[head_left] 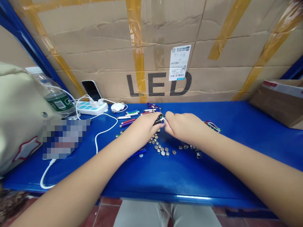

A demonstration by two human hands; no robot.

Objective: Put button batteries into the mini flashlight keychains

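Both my hands meet over the middle of the blue shelf (165, 176). My left hand (144, 127) is closed round a small dark pen-like tube (159, 119). My right hand (182, 126) is pinched at the tube's right end; what its fingers hold is hidden. Several silver button cells (161, 148) lie loose just in front of my hands. Several coloured small tubes (132, 117) lie behind my left hand. A bundle of coloured cords or rings (213, 125) lies behind my right wrist.
A big cardboard box marked LED (158, 56) closes off the back. A white power strip (91, 108) with a charger cable (97, 138), a phone (92, 90), a plastic bottle (54, 94) and a beige bag (16, 119) stand left. A brown carton (279, 101) sits right.
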